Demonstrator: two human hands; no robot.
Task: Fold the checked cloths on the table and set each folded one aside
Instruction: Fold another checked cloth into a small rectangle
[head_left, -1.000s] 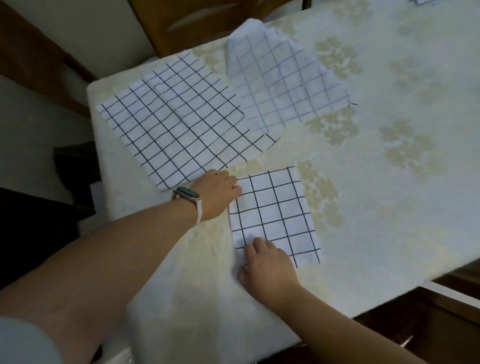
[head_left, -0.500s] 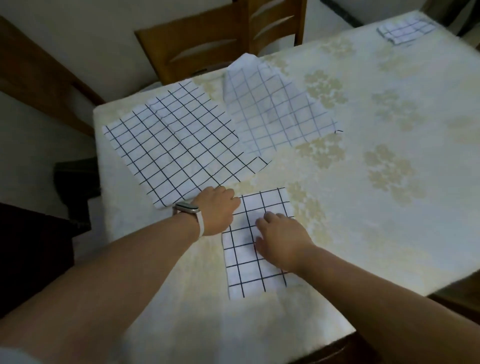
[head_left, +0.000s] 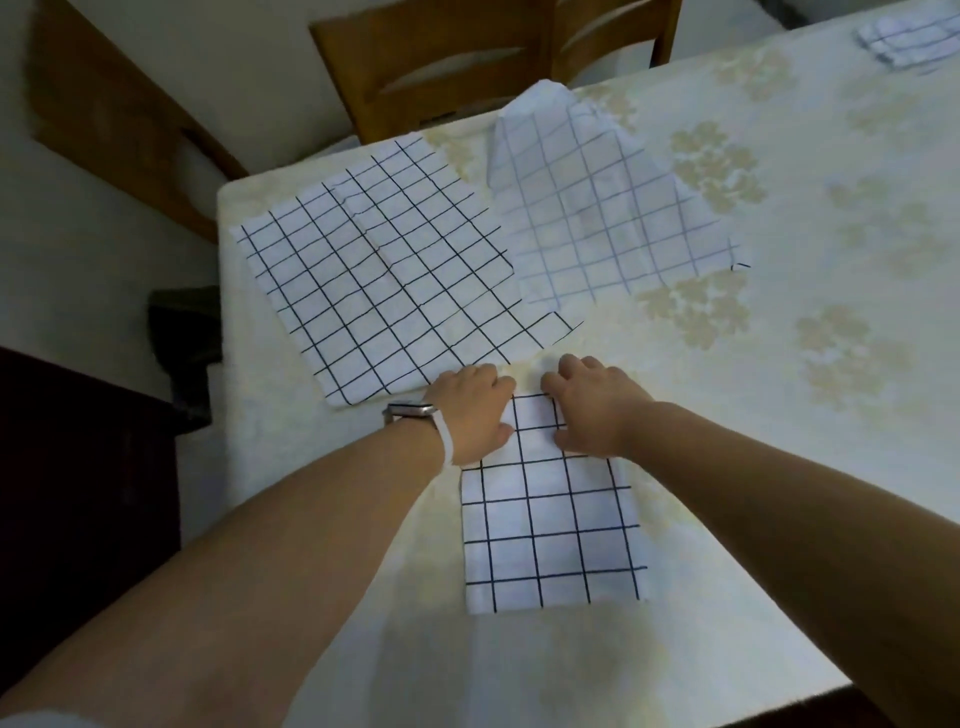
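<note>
Folded cloth (head_left: 550, 530) lies at the near edge of the desk (head_left: 779, 415). Left hand (head_left: 475, 410) and right hand (head_left: 592, 410) curl over its far corners, gripping the hem. Looks like one more fold: next, draw that edge nearward, corners matched.

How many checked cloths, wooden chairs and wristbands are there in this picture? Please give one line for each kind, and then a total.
Checked cloths: 4 (near folded cloth, large flat cloth, pale-lined cloth, far-corner cloth)
Wooden chairs: 1
Wristbands: 1
Total: 6
</note>
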